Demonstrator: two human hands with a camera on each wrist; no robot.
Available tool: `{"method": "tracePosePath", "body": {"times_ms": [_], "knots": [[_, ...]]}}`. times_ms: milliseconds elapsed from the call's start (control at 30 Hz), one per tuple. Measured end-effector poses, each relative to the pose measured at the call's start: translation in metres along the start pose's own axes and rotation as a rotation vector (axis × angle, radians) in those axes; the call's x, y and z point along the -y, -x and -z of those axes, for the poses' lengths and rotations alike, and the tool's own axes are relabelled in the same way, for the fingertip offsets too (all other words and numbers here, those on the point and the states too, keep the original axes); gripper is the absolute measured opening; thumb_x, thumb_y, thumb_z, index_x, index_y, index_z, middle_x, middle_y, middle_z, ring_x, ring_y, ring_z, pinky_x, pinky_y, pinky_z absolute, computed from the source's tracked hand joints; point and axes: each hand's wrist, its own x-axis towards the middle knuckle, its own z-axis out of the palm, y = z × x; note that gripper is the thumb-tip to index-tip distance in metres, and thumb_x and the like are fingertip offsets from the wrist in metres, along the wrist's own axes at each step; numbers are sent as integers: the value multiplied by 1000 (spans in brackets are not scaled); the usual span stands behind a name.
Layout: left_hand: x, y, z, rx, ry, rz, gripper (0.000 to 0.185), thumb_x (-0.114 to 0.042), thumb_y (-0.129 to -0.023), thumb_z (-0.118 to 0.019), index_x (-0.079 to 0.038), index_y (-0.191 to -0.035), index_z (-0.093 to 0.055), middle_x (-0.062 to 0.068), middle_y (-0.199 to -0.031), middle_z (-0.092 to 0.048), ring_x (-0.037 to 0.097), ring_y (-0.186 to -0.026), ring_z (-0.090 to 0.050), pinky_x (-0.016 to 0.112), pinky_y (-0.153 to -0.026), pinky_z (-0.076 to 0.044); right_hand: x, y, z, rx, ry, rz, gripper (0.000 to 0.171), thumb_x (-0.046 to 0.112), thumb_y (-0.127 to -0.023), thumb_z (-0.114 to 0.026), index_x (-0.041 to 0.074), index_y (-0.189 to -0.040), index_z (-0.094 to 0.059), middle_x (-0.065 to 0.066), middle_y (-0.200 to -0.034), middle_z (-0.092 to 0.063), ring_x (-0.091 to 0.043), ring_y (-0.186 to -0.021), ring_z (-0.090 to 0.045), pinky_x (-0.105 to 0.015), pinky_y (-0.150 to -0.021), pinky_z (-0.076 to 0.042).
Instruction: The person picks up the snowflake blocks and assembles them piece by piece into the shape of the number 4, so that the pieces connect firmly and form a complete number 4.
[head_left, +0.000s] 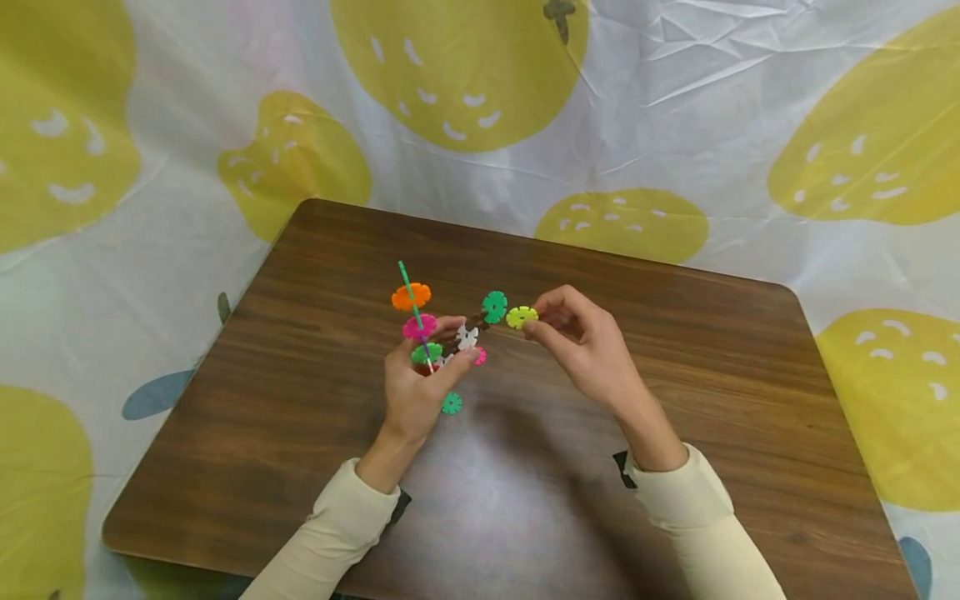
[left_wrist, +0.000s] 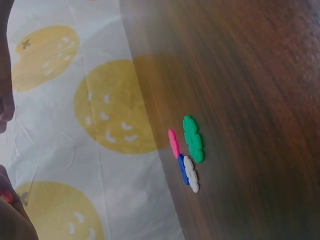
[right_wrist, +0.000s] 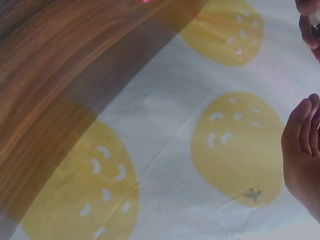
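Above the wooden table (head_left: 675, 400), left hand (head_left: 416, 392) gripped a snowflake-disc cluster (head_left: 442, 333), green stick (head_left: 411, 302) pointing up and away, right hand (head_left: 581, 342) pinched the yellow disc (head_left: 521, 317) at the cluster's right end.

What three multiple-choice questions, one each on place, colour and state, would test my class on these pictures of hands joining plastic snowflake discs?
1. Where does the loose green disc lie?
A on the wooden board
B on the cloth
C in a box

2. What colour is the disc that the right hand pinches?
A blue
B yellow-green
C orange

3. How is the disc assembly held?
A lying flat, untouched
B gripped by the left hand
C hanging from a string

Answers: 1 A, it rests on wood by the left hand; 2 B, yellow-green at the fingertips; 3 B, fingers curl round it.
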Motion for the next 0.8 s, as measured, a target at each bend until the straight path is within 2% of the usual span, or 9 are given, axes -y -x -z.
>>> {"method": "tracePosePath", "body": {"times_ms": [233,367,500,667,800], "knots": [[-19,1,-4,6,0,-5,33,3,-73,-72,3,-106,-63,21,-97,-65,26,-89,-65,31,-72,-56,6,1,0,-89,-91,95,15,5,-84,-64,3,-96,-55,-12,-78,-63,-12,-68,-62,-21,-58,-50],[-23,1,-6,0,-26,2,34,3,-73,-72,5,-105,-62,21,-98,-65,23,-88,-65,26,-72,-55,10,-1,1,-159,-130,165,21,0,-83,-63,0,-103,-58,-13,-81,-63,-15,-69,-61,-23,-59,-51],[-24,2,-7,7,-28,8,34,2,-73,-72,5,-105,-62,19,-100,-66,23,-87,-65,29,-73,-56,15,-3,2,-215,-137,227,27,-2,-82,-63,2,-109,-61,-15,-79,-64,-13,-69,-62,-24,-59,-52],[-26,3,-7,11,-35,5,33,0,-73,-72,3,-105,-63,18,-101,-66,24,-87,-65,31,-74,-56,21,-8,1,-239,-170,248,25,-3,-83,-62,-2,-107,-63,-18,-79,-64,-18,-69,-62,-23,-62,-53],[-27,2,-7,5,-38,3,33,1,-74,-72,3,-105,-63,18,-103,-65,24,-90,-64,29,-77,-55,23,-10,-1,-244,-194,254,23,-4,-82,-61,-3,-105,-63,-19,-81,-65,-16,-70,-62,-24,-65,-54]]}}
